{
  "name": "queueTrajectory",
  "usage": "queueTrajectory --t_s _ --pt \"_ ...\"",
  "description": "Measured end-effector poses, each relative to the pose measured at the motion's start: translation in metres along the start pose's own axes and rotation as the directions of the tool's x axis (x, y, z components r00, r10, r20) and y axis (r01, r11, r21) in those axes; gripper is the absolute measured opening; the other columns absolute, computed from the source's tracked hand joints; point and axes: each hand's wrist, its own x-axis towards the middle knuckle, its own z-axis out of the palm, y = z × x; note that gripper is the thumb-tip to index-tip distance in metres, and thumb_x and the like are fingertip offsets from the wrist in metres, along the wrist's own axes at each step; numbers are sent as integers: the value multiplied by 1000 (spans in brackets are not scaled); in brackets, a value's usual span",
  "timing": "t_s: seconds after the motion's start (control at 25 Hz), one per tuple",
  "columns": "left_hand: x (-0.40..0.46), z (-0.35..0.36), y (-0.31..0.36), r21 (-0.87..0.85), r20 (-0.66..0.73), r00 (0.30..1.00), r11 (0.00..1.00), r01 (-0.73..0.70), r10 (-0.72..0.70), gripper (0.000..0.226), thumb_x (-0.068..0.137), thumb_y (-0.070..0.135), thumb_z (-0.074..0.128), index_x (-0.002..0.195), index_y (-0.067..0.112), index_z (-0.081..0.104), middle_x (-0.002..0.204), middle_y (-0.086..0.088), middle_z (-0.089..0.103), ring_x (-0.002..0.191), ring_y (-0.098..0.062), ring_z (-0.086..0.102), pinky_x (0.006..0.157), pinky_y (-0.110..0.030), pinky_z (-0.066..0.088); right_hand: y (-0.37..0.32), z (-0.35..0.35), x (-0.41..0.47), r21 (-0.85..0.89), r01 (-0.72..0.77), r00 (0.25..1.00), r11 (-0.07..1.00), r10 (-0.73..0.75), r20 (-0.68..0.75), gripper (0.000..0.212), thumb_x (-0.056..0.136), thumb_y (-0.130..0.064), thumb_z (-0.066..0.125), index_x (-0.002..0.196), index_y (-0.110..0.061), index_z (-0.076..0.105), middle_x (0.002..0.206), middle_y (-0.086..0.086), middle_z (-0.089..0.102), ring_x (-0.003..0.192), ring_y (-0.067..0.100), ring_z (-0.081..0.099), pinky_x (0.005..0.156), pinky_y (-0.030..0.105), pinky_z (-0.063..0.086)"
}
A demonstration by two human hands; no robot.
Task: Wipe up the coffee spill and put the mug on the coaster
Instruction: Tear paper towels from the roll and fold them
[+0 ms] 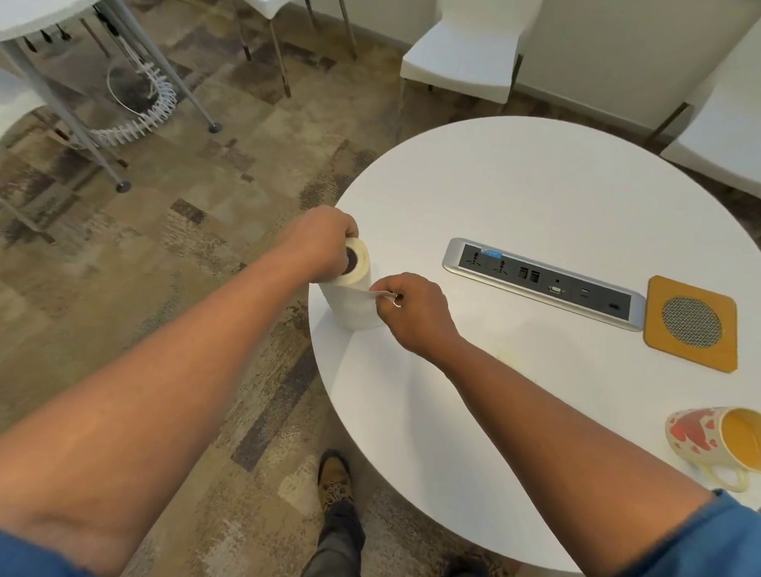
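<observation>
My desk [548, 199] is smooth, matt white. The paper roll [352, 300] I grip looks soft and matt. The coaster [657, 309] looks like cork around a grey mesh, the socket strip [458, 259] brushed metal, and the mug [695, 433] glossy ceramic.

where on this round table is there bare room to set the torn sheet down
The far half of the round white table, beyond the grey socket strip, is bare. So is the middle, between the strip and the tipped heart-print mug. Crowded: the left edge, with both hands on the white paper roll.
</observation>
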Motion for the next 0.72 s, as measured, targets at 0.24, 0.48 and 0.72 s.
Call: queueTrajectory --t_s 0.24,0.48,0.72 --pt "-8 -2 -8 -67 34 999 998 12 -10 35 92 15 61 126 24 64 120 -3 63 93 -28 58 70 -35 48 10 -21 -16 -13 -43 998 999 42 -37 13 77 -18 59 78 -30 63 90 -11 65 86 18 60 87 49 50" --pt "-10 -2 -12 -89 35 999 996 11 -7 35 94 17 64 129 20 65 126 -6 63 96 -26 55 77 -36 50 33 -51 -20 24 -130 979 991 132 -155 15 75 -17 60 70 -31 60 82 -13 66 83 17 61 77 37 51" --pt "-14 3 -18 -119 19 1000 993 14 -12 31 94 12 60 122 22 68 119 -5 67 92 -26 59 71 -34 49 50 -69 -21 21 -183 961 983 184 -207 14 79 -18 58 87 -24 68 88 -8 66 85 19 59 69 34 51"
